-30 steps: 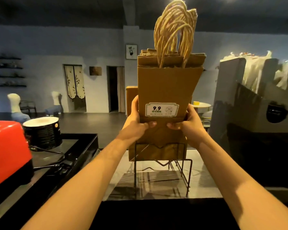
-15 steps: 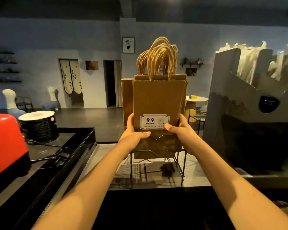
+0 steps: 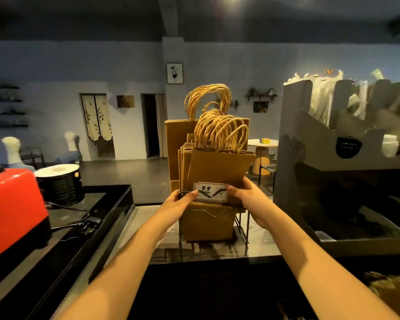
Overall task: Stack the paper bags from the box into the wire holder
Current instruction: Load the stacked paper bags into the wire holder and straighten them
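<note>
Seating step: kraft bag bundle [image 3: 219, 167] is pinched between left hand [image 3: 183, 203] and right hand [image 3: 247, 195], partly inside wire holder [image 3: 241, 218], near slot. Next, push-down and release are likely needed.

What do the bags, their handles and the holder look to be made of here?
Bags: matte brown kraft paper, judging by the flat creased panels and thin stacked edges. Handles: twisted paper cord, probably, as the tan loops show a spiral twist. Wire holder: thin dark rods, likely black-coated metal; the finish is hard to judge in this dim light. Left hand and right hand hold the bundle.
</note>
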`<action>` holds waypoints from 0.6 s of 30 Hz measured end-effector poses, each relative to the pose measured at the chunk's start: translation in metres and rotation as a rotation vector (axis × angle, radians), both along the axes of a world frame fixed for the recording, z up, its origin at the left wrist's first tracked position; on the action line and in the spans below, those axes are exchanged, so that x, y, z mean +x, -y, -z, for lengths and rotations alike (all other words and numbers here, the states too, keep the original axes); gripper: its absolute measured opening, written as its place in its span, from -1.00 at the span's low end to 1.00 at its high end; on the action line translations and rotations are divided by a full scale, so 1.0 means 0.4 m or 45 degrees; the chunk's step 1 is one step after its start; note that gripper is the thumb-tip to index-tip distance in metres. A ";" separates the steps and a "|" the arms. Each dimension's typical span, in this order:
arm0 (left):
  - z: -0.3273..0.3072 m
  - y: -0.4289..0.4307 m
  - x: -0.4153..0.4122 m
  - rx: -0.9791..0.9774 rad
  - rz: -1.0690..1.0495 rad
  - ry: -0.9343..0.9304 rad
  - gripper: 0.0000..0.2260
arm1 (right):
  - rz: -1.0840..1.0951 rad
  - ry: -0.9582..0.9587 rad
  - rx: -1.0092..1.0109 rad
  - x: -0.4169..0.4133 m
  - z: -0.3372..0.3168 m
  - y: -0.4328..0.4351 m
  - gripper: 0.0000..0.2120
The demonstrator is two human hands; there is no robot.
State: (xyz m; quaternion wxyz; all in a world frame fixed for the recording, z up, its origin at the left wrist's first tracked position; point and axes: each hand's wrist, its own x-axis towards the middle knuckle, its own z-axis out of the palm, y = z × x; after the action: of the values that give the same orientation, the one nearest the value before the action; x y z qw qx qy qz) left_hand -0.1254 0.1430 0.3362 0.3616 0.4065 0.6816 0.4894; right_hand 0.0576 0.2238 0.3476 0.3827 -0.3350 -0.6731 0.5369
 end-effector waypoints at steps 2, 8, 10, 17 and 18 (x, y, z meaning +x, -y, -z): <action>-0.010 0.023 0.004 -0.181 0.035 -0.037 -0.08 | -0.001 0.019 0.007 0.005 -0.009 0.018 -0.46; -0.030 0.078 0.039 0.019 0.044 -0.146 -0.49 | 0.006 0.032 0.067 0.031 -0.028 0.072 -0.32; -0.025 0.087 0.061 0.208 -0.100 -0.286 -0.49 | 0.003 0.002 0.085 0.042 -0.029 0.092 -0.39; 0.014 0.169 0.234 0.932 -0.290 -0.655 -0.68 | 0.303 -0.069 0.219 0.104 0.041 0.149 -0.52; 0.029 0.172 0.252 0.986 -0.236 -0.666 -0.70 | 0.378 -0.096 0.269 0.117 0.057 0.151 -0.55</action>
State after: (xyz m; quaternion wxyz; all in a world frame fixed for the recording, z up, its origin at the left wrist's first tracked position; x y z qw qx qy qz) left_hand -0.0246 0.0743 0.3248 -0.0454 0.5584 0.5504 0.6190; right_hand 0.1044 0.1633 0.3247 0.5157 -0.3684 -0.6542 0.4128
